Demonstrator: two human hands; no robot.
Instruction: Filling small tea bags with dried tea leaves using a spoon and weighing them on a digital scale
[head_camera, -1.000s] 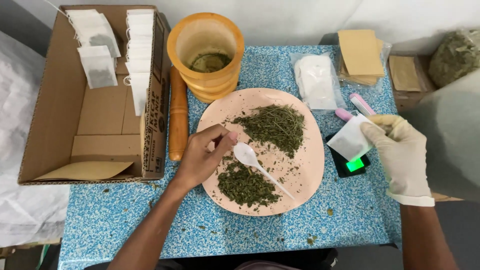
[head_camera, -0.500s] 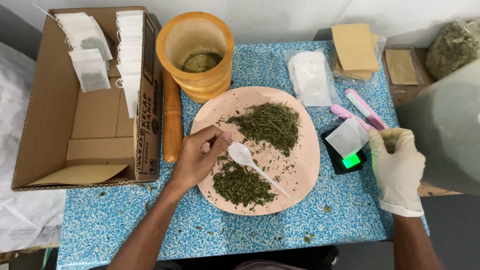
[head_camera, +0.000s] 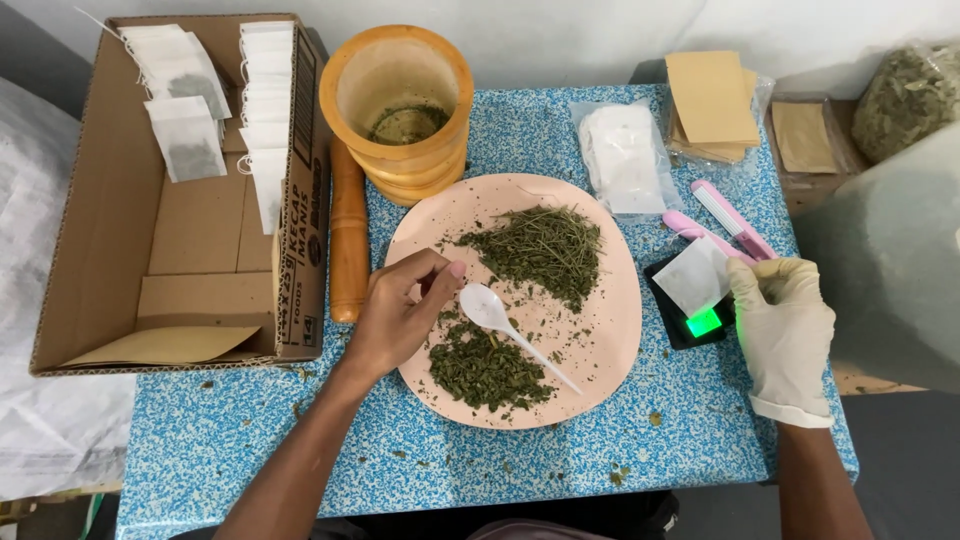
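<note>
Blue speckled worktop (head_camera: 250, 440), white wall behind. Pink plate (head_camera: 620, 330) centred, dried green herb in two piles: coarse pile (head_camera: 535, 250) at the top, finer pile (head_camera: 485, 368) near the front edge, probably sorted. White spoon (head_camera: 500, 318) lies between them, bowl up. Left hand (head_camera: 400, 320), bare, fingers curled in a pinch over the plate's left side just beside the spoon bowl; can't tell if it holds anything. Right hand (head_camera: 785, 330), gloved, closed on a white sachet (head_camera: 695, 278) over a small black scale (head_camera: 700, 320), likely for weighing. Wooden mortar (head_camera: 400, 100) and pestle (head_camera: 348, 230) behind the plate; cardboard box (head_camera: 180, 260) of sachets on the left.
</note>
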